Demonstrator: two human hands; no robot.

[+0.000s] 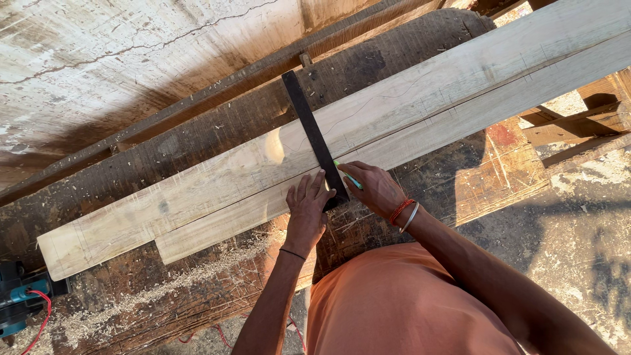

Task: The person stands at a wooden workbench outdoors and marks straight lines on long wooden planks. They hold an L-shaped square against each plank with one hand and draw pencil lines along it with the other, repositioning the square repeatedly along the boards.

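Two pale wooden planks (pixel 420 98) lie side by side on a dark, worn workbench (pixel 197 141). A black try square (pixel 312 135) lies across them, its blade pointing away from me. My left hand (pixel 306 210) presses flat on the near end of the square at the front plank's edge. Just right of the blade, my right hand (pixel 374 187) grips a green pencil (pixel 348 175) with its tip on the front plank (pixel 217 223). Red thread and a metal bangle circle my right wrist.
A blue power tool (pixel 20 302) with a red cord lies at the bench's left end among sawdust. Offcuts of timber (pixel 578 125) sit at the right beyond the bench. A pale rough wall (pixel 98 59) rises behind. Bare ground (pixel 578 230) lies to the right.
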